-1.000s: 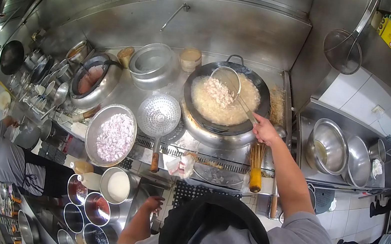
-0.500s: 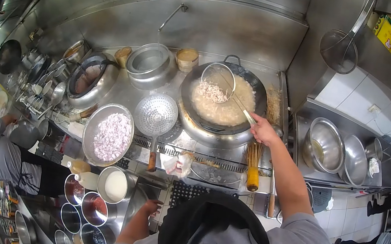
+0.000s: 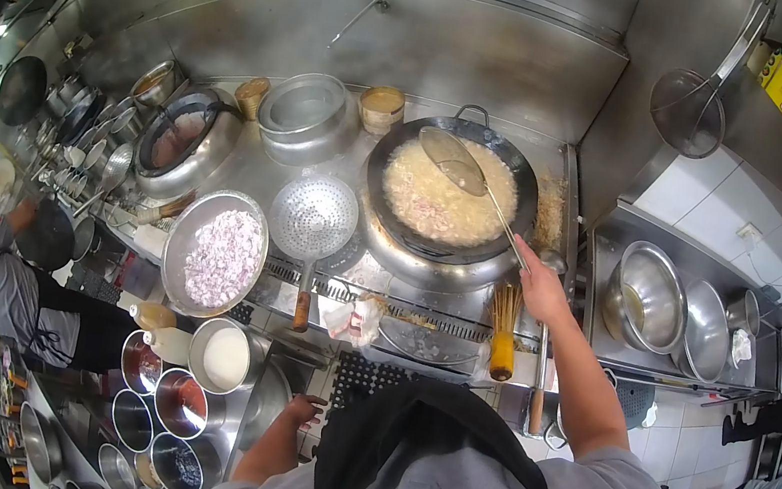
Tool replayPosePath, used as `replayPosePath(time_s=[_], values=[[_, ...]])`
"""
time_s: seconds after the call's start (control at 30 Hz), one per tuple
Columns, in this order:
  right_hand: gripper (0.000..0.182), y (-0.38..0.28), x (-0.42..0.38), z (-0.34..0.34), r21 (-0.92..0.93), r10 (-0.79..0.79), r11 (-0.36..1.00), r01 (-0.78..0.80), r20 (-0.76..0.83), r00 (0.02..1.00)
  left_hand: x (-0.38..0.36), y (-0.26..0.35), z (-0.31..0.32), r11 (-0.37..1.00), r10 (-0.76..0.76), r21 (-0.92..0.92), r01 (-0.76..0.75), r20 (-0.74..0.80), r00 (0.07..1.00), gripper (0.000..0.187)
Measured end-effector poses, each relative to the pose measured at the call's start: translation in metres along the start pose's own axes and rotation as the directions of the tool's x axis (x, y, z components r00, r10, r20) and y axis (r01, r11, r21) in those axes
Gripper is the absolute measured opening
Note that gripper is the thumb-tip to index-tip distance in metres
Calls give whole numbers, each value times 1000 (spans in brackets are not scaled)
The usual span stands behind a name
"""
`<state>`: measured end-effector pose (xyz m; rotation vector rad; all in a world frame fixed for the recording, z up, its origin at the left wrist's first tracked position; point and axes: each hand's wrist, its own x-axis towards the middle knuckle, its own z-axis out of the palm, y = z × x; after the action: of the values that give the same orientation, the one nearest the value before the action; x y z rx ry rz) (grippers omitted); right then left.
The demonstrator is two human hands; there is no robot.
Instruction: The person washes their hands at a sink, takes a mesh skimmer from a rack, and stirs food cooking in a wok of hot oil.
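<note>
My right hand (image 3: pixel 539 283) is closed around the long handle of a wire-mesh strainer (image 3: pixel 454 160). The strainer's head lies over the back part of a large dark wok (image 3: pixel 527 186), tilted, with no heap of food visible on it. In the wok, many pale bits of food (image 3: pixel 451 215) float in bubbling, cloudy oil or liquid, with a pinkish patch near the front. Low at my side, my left hand (image 3: pixel 303 412) holds nothing, its fingers apart, close to the metal counter with the pots.
Left of the wok are a perforated ladle (image 3: pixel 314 218), a bowl of chopped pinkish-white food (image 3: pixel 222 260) and a metal pot (image 3: pixel 303 120). A bamboo brush (image 3: pixel 504 332) stands at the stove's front edge. Steel bowls (image 3: pixel 646 295) sit at right. A co-worker (image 3: pixel 10 289) stands at far left.
The strainer, which held a heap of pale food, has turned over and its food is now in the wok. My right hand has shifted slightly right and down. My left hand stays low.
</note>
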<state>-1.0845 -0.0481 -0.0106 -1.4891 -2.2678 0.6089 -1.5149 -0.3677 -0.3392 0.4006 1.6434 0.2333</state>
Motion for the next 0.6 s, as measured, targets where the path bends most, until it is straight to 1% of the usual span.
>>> replayPosePath(time_s=[0.1, 0.17, 0.2, 0.27, 0.3, 0.4, 0.5, 0.6], values=[[67, -33, -31, -9, -76, 120, 990, -115, 58, 991, -12, 8, -1, 999, 8, -45, -10, -31, 999, 42], [68, -43, -50, 0, -143, 229, 967, -211, 119, 966, -16, 9, -2, 999, 39, -17, -40, -35, 999, 42], [70, -30, -48, 19, -182, 219, 964, -195, 121, 968, -17, 7, -1, 999, 52, -2, -52, -36, 998, 43], [70, 3, -22, 61, -141, 160, 979, -148, 78, 984, -20, 8, -1, 997, 35, 68, -34, -15, 999, 40], [70, 11, -10, 72, -121, 130, 985, -123, 54, 990, -21, 8, -1, 994, 28, 104, -27, -7, 1000, 39], [69, 4, 23, 76, -20, 135, 991, -136, -29, 990, -10, 1, -13, 994, 60, 95, -61, 10, 998, 35], [68, -39, 8, 36, 62, 209, 976, -208, -18, 978, -21, 17, -22, 995, 87, -37, -89, -65, 994, 41], [67, -41, -30, 32, 110, 119, 987, -118, 0, 993, -15, 17, -29, 992, 55, -106, -63, -83, 995, 42]])
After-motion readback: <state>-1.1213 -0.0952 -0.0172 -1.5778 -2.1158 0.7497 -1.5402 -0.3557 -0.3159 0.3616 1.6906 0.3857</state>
